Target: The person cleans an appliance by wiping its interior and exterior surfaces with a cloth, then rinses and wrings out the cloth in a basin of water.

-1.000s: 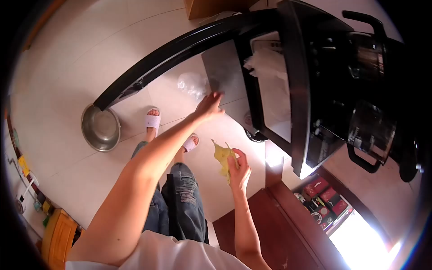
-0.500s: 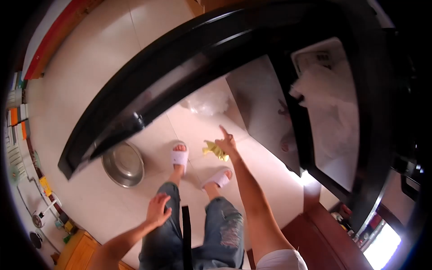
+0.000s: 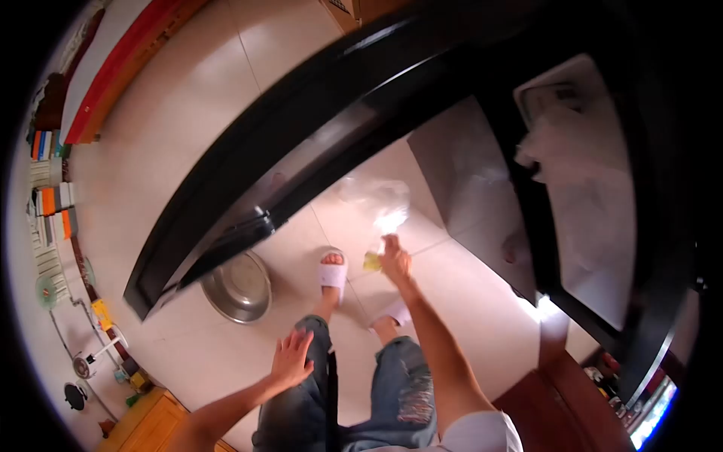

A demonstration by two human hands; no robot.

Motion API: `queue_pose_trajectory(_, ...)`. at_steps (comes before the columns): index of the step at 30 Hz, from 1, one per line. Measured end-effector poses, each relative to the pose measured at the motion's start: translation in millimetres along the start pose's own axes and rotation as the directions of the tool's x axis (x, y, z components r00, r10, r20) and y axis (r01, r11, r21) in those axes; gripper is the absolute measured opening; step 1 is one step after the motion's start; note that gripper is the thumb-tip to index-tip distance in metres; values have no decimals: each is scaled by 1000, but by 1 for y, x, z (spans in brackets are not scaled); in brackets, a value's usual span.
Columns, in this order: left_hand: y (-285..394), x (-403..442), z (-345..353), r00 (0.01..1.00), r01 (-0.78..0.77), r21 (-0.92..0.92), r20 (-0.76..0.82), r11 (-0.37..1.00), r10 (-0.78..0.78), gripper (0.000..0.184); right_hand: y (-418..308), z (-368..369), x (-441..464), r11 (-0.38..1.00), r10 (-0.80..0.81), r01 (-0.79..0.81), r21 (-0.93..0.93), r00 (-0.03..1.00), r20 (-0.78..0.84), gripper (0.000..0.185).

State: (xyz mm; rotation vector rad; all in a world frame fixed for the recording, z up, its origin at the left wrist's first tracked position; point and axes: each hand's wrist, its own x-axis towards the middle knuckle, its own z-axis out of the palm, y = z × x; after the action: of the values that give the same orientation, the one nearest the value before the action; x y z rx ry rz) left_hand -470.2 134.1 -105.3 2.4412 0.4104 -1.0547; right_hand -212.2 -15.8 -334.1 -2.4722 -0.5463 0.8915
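My left hand (image 3: 292,361) rests on the knee of my jeans, open, with its fingers spread and nothing in it. My right hand (image 3: 395,260) reaches down towards the floor between my feet and the black appliance. Its fingers are closed on a yellow-green leaf (image 3: 372,261), mostly hidden behind them. Just beyond the fingertips lies a clear plastic bag (image 3: 380,197), blurred and partly bright with glare; whether the fingers touch it I cannot tell.
A large black cabinet with its door (image 3: 301,143) open arches over the floor. White bags sit in its compartment (image 3: 587,188). A metal basin (image 3: 239,290) stands on the floor at left, partly under the door. Dark red furniture (image 3: 550,407) is lower right, a wooden cabinet (image 3: 147,422) lower left.
My left hand has drawn back from near the plastic bag to my knee. My right hand has moved with the leaf to beside the bag. The view has swung, and I am bent lower.
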Motion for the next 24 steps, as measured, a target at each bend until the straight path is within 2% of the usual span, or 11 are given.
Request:
queue_pose_trajectory(2,22,29,-17,965,-195,-103,-199,975,172,98,-32,-69,-93,978,-205,206,23,979,-18,35)
queue_pose_trajectory(3,40,50,-42,952,-207,-181,-265,962,155,101,-42,-100,-135,912,-357,367,-185,930,85,38)
queue_pose_trajectory(5,66,89,-100,843,-344,10,-437,939,314,109,-92,-192,-201,870,-485,493,-29,864,135,40)
queue_pose_trajectory(9,110,104,-144,679,-691,199,-153,695,718,81,-152,-284,-270,755,-632,645,-119,764,130,47)
queue_pose_trajectory(13,161,75,-107,526,-849,-132,-288,511,800,34,-180,-299,-297,886,-455,416,206,865,212,38)
queue_pose_trajectory(15,167,77,-63,807,-311,-912,-104,269,581,36,-165,-291,-312,871,-102,-49,488,955,279,28)
queue_pose_trajectory(17,175,58,-90,835,-279,-960,-253,-20,488,42,-147,-285,-313,798,312,-277,535,950,26,28)
queue_pose_trajectory(19,191,40,-118,876,-165,-976,-211,-142,433,31,-149,-311,-295,739,539,-518,432,838,83,51)
queue_pose_trajectory(21,196,36,-123,775,-352,-929,-218,118,593,23,-143,-310,-291,874,400,-420,243,907,129,80)
queue_pose_trajectory(22,198,33,-128,721,-451,-862,-197,233,664,19,-117,-290,-304,989,103,-101,-108,995,12,74)
queue_pose_trajectory(24,201,19,-176,607,-579,-755,-146,309,781,32,-111,-289,-308,999,29,-27,-47,998,50,70)
